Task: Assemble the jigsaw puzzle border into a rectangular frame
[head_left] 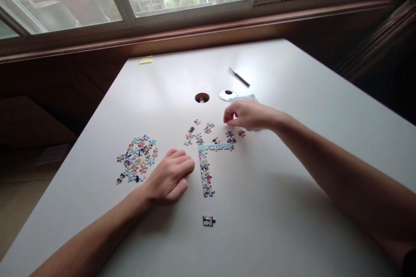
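My left hand (173, 175) rests on the table, curled into a loose fist. It lies between a pile of jigsaw puzzle pieces (138, 160) and a joined L-shaped puzzle border (205, 173). My right hand (247, 114) hovers past the border's top strip, with thumb and fingers curled together; anything at the fingertips is too small to make out. Below those fingers lie a few loose pieces (230, 137) and a reddish piece (241, 133). More scattered pieces (194, 136) sit above the border's corner. A single edge piece (208, 220) lies nearer to me.
A blue printed sheet (243, 98) is partly hidden behind my right hand. Near it are a round metal cover (227, 95), a cable hole (202, 98) and a pen (239, 77). Yellow tape (146, 60) marks the white table's (286, 225) far edge, below a window.
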`<state>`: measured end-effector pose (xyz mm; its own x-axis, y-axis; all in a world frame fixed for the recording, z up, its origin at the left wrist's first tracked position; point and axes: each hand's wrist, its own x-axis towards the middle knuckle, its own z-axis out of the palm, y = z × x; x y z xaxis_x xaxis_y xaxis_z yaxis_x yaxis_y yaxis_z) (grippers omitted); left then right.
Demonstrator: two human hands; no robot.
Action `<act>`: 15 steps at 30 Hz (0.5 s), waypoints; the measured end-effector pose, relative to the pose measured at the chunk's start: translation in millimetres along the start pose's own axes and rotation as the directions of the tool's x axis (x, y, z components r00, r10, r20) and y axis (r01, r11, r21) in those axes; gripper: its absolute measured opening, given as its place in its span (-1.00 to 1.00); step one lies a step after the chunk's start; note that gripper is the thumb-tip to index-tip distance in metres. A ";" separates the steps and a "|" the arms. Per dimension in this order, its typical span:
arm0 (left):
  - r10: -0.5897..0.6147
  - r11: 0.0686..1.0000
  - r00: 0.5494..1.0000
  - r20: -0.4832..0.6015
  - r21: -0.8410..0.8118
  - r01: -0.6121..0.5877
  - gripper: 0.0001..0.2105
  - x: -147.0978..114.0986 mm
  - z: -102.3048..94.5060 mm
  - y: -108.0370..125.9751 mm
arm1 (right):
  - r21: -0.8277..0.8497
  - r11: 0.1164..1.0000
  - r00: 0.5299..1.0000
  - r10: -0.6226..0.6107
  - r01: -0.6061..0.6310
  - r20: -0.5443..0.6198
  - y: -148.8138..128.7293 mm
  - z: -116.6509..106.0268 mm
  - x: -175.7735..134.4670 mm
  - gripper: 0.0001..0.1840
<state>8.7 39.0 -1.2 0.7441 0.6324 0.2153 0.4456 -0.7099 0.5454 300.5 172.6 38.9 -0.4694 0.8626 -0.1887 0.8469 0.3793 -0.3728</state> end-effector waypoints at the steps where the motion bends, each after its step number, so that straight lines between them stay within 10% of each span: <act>1: 0.000 1.000 1.000 0.001 -0.001 0.000 -0.86 0.2 0.0 0.1 | -0.013 1.000 1.000 0.011 -0.011 0.025 -1.7 -1.5 -1.8 -0.88; 6: -0.002 1.000 1.000 0.003 -0.008 0.002 -0.87 0.4 -0.6 0.4 | -0.124 0.991 0.984 0.061 -0.040 0.169 -14.5 -1.8 -7.9 -0.83; 15: 0.005 1.000 1.000 -0.002 0.023 -0.005 -0.87 2.0 -2.2 1.6 | -0.083 0.989 0.992 -0.122 0.125 0.042 -18.7 12.1 -1.4 -0.83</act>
<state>9.8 39.8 1.8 0.7453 0.6296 0.2192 0.4536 -0.7199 0.5253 282.3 160.3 35.1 -0.5794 0.7950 -0.1794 0.7991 0.5109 -0.3168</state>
